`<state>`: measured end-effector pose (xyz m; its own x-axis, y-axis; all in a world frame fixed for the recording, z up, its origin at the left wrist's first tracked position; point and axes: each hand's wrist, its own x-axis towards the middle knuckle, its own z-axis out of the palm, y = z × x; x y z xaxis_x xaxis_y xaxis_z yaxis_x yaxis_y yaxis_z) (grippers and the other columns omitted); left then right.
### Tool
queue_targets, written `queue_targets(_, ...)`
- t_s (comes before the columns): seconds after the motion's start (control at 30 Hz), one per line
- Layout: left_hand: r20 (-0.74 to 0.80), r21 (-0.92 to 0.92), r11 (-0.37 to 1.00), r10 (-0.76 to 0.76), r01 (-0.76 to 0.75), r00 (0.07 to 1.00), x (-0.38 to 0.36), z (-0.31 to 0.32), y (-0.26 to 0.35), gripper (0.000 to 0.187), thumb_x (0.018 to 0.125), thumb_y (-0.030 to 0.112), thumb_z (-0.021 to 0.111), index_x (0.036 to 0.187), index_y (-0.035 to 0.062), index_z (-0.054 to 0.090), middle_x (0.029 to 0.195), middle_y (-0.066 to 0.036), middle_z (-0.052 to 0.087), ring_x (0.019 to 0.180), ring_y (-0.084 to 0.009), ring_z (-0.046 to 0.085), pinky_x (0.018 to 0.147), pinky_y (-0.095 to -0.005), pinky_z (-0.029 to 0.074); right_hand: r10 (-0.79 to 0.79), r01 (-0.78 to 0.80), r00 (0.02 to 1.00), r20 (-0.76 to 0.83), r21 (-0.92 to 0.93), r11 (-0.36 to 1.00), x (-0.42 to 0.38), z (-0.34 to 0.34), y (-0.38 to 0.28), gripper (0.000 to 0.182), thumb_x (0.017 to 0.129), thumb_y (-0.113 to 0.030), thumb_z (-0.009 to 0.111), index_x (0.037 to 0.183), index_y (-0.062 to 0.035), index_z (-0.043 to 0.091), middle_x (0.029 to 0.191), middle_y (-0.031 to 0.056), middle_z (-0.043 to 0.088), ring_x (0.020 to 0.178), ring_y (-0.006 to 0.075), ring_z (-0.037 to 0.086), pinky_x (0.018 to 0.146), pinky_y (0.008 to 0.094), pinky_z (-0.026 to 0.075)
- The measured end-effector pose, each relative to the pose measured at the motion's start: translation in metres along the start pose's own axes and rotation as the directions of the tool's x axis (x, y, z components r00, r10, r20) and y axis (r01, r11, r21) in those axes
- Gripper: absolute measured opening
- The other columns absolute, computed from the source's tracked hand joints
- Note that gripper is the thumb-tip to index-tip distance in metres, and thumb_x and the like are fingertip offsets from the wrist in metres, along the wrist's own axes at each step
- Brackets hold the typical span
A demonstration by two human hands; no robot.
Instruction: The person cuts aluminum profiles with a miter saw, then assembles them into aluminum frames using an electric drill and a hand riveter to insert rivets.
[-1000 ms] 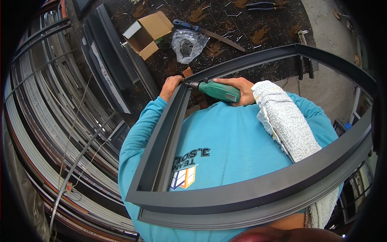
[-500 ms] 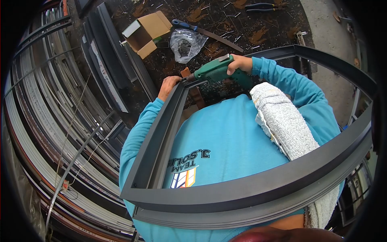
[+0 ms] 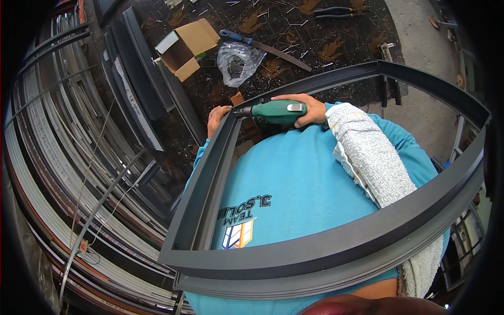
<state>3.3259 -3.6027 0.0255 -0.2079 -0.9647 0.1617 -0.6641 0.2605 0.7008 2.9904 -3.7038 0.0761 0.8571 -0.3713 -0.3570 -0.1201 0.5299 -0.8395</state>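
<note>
A dark grey metal frame [image 3: 320,252] surrounds my torso, its near bar passing just below my chin. My left hand [image 3: 216,118] grips the frame's far left corner from outside, fingers curled over the edge. In my right hand [image 3: 314,109] is a green power drill [image 3: 275,112], held inside the frame and pointing left. Its chuck meets the inner side of that same corner, close to my left fingers; the bit's tip is too small to make out. A small brown wooden block [image 3: 237,98] shows just beyond the corner.
On the dark work surface [image 3: 283,39] lie an open cardboard box [image 3: 186,47], a crumpled plastic bag [image 3: 237,64], a blue-handled file [image 3: 265,48], pliers [image 3: 341,11] and scattered metal bits. Long profiles [image 3: 58,157] are stacked at left. A white towel [image 3: 370,152] hangs over my shoulder.
The drill has turned level and dropped closer to my body, its chuck now inside the frame's corner. My right elbow has lowered. My left hand stays at the corner, shifted slightly down.
</note>
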Motion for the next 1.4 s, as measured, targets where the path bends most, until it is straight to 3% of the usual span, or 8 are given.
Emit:
queue_targets(0.27,-0.033,0.026,0.996,0.083,-0.083,0.996,0.001,0.002,-0.003,0.033,0.070,0.009,0.075,0.100,0.0014,0.062,0.104,-0.012,0.062,0.099,-0.0315,0.060,0.093,-0.0452,0.044,-0.047,0.030,0.997,0.058,0.271,0.962,-0.013,-0.041,-0.017,0.088,0.052,-0.005,0.068,0.137,0.0001,0.045,0.126,0.0105,0.058,0.116,0.0209,0.054,0.107,0.0334,0.035)
queue_targets(0.37,-0.002,0.103,0.981,0.165,-0.164,0.986,0.004,0.000,0.000,0.031,0.073,0.014,0.073,0.099,0.0030,0.062,0.104,-0.011,0.061,0.102,-0.0303,0.059,0.095,-0.0454,0.042,0.023,0.010,0.996,-0.083,0.373,0.928,-0.039,-0.086,-0.042,0.090,0.055,-0.021,0.076,0.133,-0.0008,0.037,0.113,0.0169,0.059,0.104,0.0293,0.061,0.072,0.0414,0.059)
queue_targets(0.73,0.010,0.388,0.916,-0.112,0.099,0.994,0.001,0.003,0.018,0.032,0.075,0.025,0.071,0.102,0.0088,0.065,0.107,-0.009,0.061,0.112,-0.0312,0.053,0.098,-0.0449,0.037,0.157,0.103,0.876,-0.457,0.495,0.863,-0.013,-0.195,-0.031,0.060,0.081,-0.036,0.060,0.127,0.0005,0.050,0.113,0.0182,0.062,0.098,0.0300,0.063,0.090,0.0398,0.050)
queue_targets(0.87,-0.021,0.274,0.892,-0.369,0.360,0.929,-0.036,0.004,0.051,0.040,0.070,0.021,0.080,0.103,0.0064,0.061,0.093,-0.011,0.060,0.091,-0.0252,0.058,0.081,-0.0394,0.047,-0.270,-0.027,0.587,-0.763,-0.351,0.936,-0.067,-0.187,-0.001,0.039,0.085,-0.024,0.066,0.115,-0.0003,0.059,0.108,0.0102,0.064,0.098,0.0147,0.060,0.086,0.0306,0.047)
queue_targets(0.93,-0.048,-0.046,0.572,-0.820,0.819,0.570,-0.056,0.016,0.119,0.032,0.076,0.018,0.078,0.097,0.0041,0.059,0.081,-0.004,0.056,0.077,-0.0137,0.053,0.069,-0.0287,0.046,-0.344,-0.033,0.549,-0.762,-0.431,0.902,-0.132,-0.138,-0.012,0.020,0.087,-0.013,0.064,0.103,-0.0008,0.062,0.086,0.0035,0.063,0.080,0.0102,0.060,0.072,0.0241,0.048)
queue_targets(1.07,0.068,-0.556,0.617,-0.635,0.557,0.770,0.016,0.055,0.168,0.020,0.081,0.015,0.073,0.090,0.0030,0.060,0.075,0.001,0.051,0.070,-0.0088,0.046,0.061,-0.0252,0.042,-0.537,-0.372,0.355,-0.765,-0.643,0.670,-0.210,-0.133,0.032,0.013,0.088,-0.013,0.063,0.094,-0.0021,0.066,0.086,0.0068,0.069,0.080,0.0127,0.063,0.072,0.0283,0.050)
queue_targets(1.23,-0.648,-0.178,0.857,-0.472,0.483,0.598,0.146,0.089,0.080,0.011,0.080,0.006,0.058,0.091,0.0047,0.059,0.088,-0.014,0.058,0.085,-0.0318,0.058,0.075,-0.0404,0.046,-0.555,-0.546,0.343,-0.758,-0.642,0.539,-0.211,-0.179,0.080,0.023,0.086,-0.024,0.061,0.098,-0.0054,0.068,0.093,0.0152,0.069,0.087,0.0320,0.066,0.079,0.0379,0.051)
queue_targets(1.4,-0.470,0.187,0.498,-0.712,0.847,0.522,0.148,0.114,0.000,0.029,0.081,0.012,0.054,0.110,0.0110,0.056,0.113,-0.016,0.054,0.107,-0.0349,0.054,0.089,-0.0463,0.046,-0.650,-0.596,0.350,-0.675,-0.696,0.402,-0.210,-0.215,0.088,0.025,0.084,-0.023,0.062,0.100,-0.0043,0.067,0.099,0.0170,0.067,0.093,0.0338,0.064,0.082,0.0401,0.050)
